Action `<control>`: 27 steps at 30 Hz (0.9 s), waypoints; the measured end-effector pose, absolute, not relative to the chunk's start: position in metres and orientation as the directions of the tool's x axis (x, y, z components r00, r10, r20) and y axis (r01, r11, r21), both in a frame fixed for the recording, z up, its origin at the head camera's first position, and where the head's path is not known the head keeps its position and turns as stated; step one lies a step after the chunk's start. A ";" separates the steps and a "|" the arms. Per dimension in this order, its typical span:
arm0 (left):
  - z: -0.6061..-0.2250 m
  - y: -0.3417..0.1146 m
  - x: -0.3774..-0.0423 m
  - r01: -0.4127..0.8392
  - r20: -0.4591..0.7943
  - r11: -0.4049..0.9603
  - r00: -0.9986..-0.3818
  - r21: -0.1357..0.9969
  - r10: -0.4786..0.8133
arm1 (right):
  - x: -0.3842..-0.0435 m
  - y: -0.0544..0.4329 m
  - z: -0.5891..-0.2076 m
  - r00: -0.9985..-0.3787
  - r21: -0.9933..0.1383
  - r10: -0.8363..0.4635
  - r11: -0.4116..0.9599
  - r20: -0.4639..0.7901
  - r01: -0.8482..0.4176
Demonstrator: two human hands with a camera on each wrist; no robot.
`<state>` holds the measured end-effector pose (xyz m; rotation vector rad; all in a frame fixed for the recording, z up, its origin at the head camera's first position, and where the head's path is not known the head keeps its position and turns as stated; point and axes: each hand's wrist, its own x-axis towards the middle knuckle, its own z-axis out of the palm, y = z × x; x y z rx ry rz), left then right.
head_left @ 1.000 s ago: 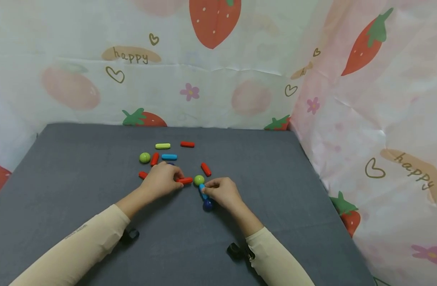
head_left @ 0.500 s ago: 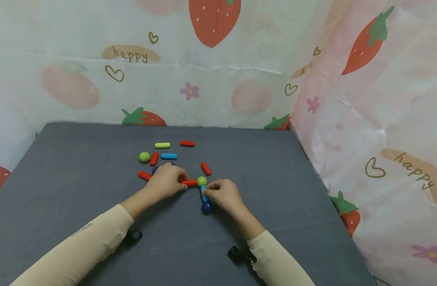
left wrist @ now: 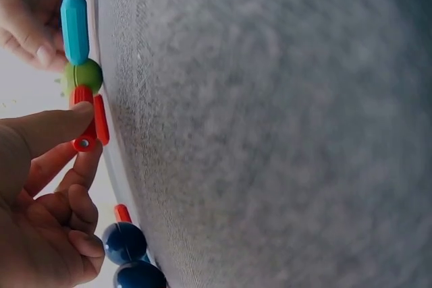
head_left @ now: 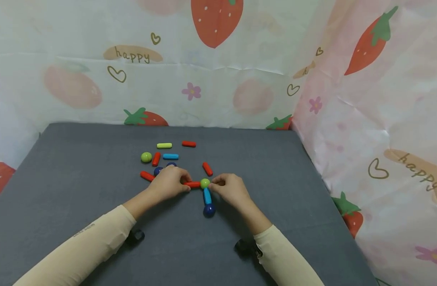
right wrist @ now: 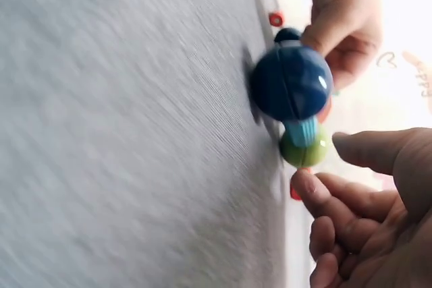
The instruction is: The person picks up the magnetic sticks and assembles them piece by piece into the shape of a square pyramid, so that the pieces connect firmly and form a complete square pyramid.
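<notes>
My left hand pinches a red rod between thumb and fingers. Its far end meets a green ball. From that ball a light-blue rod runs toward me, ending in a dark-blue ball. My right hand is just right of the green ball, thumb and forefinger parted. In the right wrist view its forefinger tip is right at the green ball's edge, with the thumb standing off it. Part of the red rod is hidden by my left fingers in the head view.
Behind my left hand lie a yellow-green rod, red rods, a blue rod and another green ball. Dark-blue balls sit close beside that hand. One red rod lies beyond the joined pieces on the grey cloth.
The red rod, moved right by my left hand, has come up against the green ball. My right hand has let go of the light-blue rod and shifted to the green ball's right side.
</notes>
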<state>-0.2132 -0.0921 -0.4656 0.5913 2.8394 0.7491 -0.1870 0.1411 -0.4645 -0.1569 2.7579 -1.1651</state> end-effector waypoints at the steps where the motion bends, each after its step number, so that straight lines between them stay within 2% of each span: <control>1: -0.465 -0.091 -0.213 0.331 -0.046 0.798 -0.912 0.504 0.408 | -0.189 0.142 -0.464 -0.984 -0.716 -0.162 0.696 -0.075 -0.060; 7: -0.461 -0.089 -0.211 0.332 -0.052 0.796 -0.909 0.506 0.413 | -0.199 0.144 -0.465 -0.970 -0.724 -0.235 0.678 -0.055 -0.123; 27: -0.467 -0.082 -0.211 0.336 -0.045 0.793 -0.909 0.508 0.414 | -0.210 0.154 -0.473 -0.928 -0.775 -0.359 0.614 -0.104 -0.151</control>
